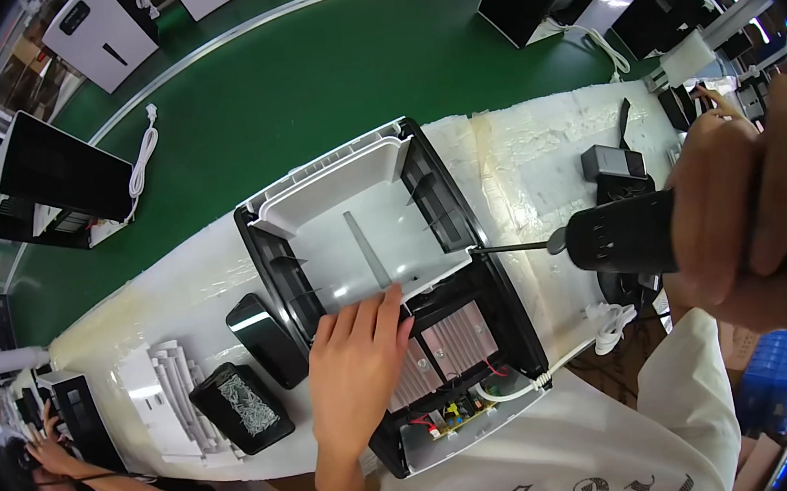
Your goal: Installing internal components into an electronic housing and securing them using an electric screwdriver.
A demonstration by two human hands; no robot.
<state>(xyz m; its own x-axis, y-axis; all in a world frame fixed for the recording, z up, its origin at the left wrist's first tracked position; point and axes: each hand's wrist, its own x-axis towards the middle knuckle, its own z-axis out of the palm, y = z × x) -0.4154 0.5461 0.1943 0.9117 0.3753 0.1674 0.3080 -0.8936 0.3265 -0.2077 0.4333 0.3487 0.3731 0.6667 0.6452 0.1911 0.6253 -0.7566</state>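
A black and white appliance housing (351,207) lies open on the bench in front of me. In its near half are pinkish metal heat-sink plates (456,340), and a small circuit board (460,422) with wires sits at the near end. My left hand (359,369) rests on the white inner divider, fingers together over its edge; whether they grip it I cannot tell. My right hand (745,209) is wrapped round a black electric screwdriver (618,236). Its long thin bit points left and reaches the housing's right side, near the divider's corner. Any screw at the tip is too small to see.
Left of the housing are a black tray (243,410) of small screws, a black box-like part (269,340) and stacked white plastic panels (170,403). A white power cord (604,329) trails right. Finished-looking appliances (55,176) stand on the green surface beyond. A co-worker (102,487) is at lower left.
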